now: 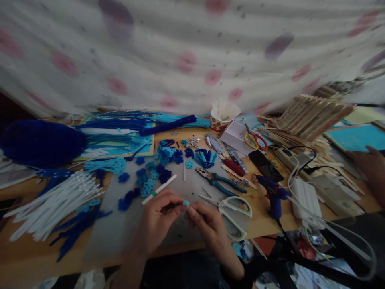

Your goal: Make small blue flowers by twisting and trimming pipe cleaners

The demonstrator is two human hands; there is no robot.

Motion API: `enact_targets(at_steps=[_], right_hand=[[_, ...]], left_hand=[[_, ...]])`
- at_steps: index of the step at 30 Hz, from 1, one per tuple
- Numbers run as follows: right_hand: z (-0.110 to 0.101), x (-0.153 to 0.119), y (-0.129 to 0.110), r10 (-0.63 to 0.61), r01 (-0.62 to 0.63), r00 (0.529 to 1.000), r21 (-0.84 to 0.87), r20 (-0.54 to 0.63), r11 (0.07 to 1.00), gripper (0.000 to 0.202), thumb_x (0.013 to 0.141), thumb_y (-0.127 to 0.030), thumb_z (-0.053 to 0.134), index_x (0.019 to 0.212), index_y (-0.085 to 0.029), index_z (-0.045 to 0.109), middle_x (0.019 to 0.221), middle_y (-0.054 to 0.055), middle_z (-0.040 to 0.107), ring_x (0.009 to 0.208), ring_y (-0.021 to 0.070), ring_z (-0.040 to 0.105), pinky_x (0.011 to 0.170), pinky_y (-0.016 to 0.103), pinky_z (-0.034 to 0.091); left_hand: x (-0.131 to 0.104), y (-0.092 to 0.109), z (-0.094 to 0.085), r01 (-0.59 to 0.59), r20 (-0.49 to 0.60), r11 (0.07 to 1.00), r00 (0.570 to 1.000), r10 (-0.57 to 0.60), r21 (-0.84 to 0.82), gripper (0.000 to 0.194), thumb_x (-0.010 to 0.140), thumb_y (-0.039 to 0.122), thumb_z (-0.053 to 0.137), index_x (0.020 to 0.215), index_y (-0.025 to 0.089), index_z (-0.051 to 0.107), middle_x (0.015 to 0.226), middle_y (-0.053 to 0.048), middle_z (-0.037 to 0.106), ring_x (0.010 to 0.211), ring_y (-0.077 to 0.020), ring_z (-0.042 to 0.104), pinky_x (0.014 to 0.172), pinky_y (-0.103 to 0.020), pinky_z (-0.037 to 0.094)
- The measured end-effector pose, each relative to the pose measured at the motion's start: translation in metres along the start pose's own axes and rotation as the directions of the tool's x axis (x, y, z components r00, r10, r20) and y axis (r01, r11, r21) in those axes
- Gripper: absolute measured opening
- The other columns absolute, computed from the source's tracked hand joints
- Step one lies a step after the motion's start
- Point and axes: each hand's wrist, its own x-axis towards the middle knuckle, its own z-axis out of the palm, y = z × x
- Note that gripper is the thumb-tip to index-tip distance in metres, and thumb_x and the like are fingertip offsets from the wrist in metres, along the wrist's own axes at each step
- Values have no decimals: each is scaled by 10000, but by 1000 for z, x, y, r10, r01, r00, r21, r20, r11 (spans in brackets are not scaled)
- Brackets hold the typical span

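My left hand (161,212) pinches a small light-blue pipe cleaner piece (186,203) between thumb and fingertips. At its other side, my right hand (207,222) is closed, its thumb and fingers pressed together against the same piece. Under and beyond the hands lies a grey mat (117,224). Left of my fingers is a white pen (159,189) with a green band. White-handled scissors (234,206) lie just right of my right hand, with blue-handled pliers (221,181) behind them. Blue pipe cleaner flowers (147,186) are clustered behind my left hand.
White pipe cleaners (57,204) and dark-blue ones (42,142) fill the left. A glue gun (273,196), phone (266,165), power strip (307,202) and cables crowd the right. A paper cup (221,122) stands by the curtain (186,32). Another person's hand (369,168) is far right.
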Motion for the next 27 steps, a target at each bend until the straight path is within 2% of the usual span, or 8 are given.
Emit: enact_targets(at_steps=[4,8,11,15,18,20,22,27], right_hand=[[3,-5,3,332,-420,908,575,258,703,386,792,-516,781,665,-179,642,491,-82,406,486,92,340,579,235,373],[7,-10,0,362,-555,832,600,421,576,433,734,-547,778,596,-217,533,446,-142,215,406,58,171,585,268,433],[7,-9,0,382,-565,825,572,418,595,436,741,-578,763,606,-205,584,418,-127,276,389,62,215,540,257,415],[1,-2,7,352,-354,931,456,92,817,319,790,-506,780,791,-191,733,675,5,647,645,163,579,694,291,489],[-1,0,12,-67,34,955,-117,-287,993,181,827,-332,776,977,-230,770,1051,80,730,1020,264,640,909,384,493],[0,0,15,-405,243,881,-498,-246,832,141,872,-217,720,1006,-242,755,1051,78,743,1003,266,659,954,448,485],[3,0,18,-556,355,819,-639,-139,682,172,914,-121,642,1005,-244,720,945,46,755,894,226,678,990,480,472],[5,1,22,-580,394,813,-687,-50,611,253,941,-46,504,997,-234,665,828,24,721,776,191,673,980,482,494]], left_hand=[[5,10,-1,-88,140,996,986,86,4,135,777,130,762,711,234,817,655,-14,679,612,-151,603,568,-240,434],[8,13,-2,-65,212,993,974,85,-101,122,763,148,772,683,229,817,627,-17,655,570,-146,580,521,-240,414],[8,11,-3,-41,198,992,978,64,-118,62,730,205,806,672,226,811,604,-3,636,553,-134,573,499,-217,415],[5,6,-2,115,26,993,993,-115,10,68,712,251,812,670,204,786,639,7,624,567,-127,581,500,-201,447],[4,3,3,289,-64,957,956,-288,17,158,740,347,796,730,191,777,637,7,645,510,-119,545,445,-201,424],[4,2,8,349,-90,937,933,-348,-11,192,733,379,797,743,189,769,621,4,665,497,-124,540,424,-201,409],[4,2,12,355,-105,934,929,-356,-29,188,719,381,800,733,196,764,618,0,678,506,-136,554,414,-206,402],[5,3,13,204,-114,977,974,-196,64,74,715,286,792,675,225,780,669,-10,699,624,-172,635,559,-242,502]])
